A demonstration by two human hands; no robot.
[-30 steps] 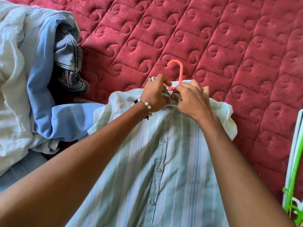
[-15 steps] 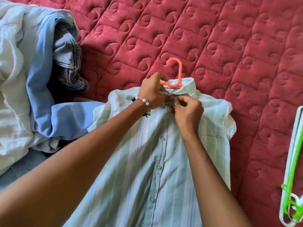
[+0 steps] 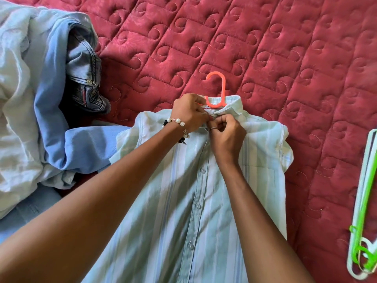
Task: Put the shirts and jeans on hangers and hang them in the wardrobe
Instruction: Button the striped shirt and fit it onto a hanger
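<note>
A pale green striped shirt (image 3: 183, 211) lies face up on the red quilt, buttoned down its front. An orange hanger (image 3: 219, 88) is inside it, with only the hook and neck showing above the collar. My left hand (image 3: 189, 113), with a bead bracelet at the wrist, pinches the left side of the collar front. My right hand (image 3: 226, 135) pinches the placket just below the collar, fingers curled against the left hand's. The top button is hidden under my fingers.
A heap of clothes lies at the left: a blue shirt (image 3: 47, 123), a whitish garment (image 3: 14, 99) and dark jeans (image 3: 85, 78). Green and white hangers (image 3: 365, 217) lie at the right edge. The red quilt (image 3: 265, 48) covers the whole bed.
My right hand has slid from on top of the collar down to the placket below it, baring the collar's right side. The left hand stays at the collar.
</note>
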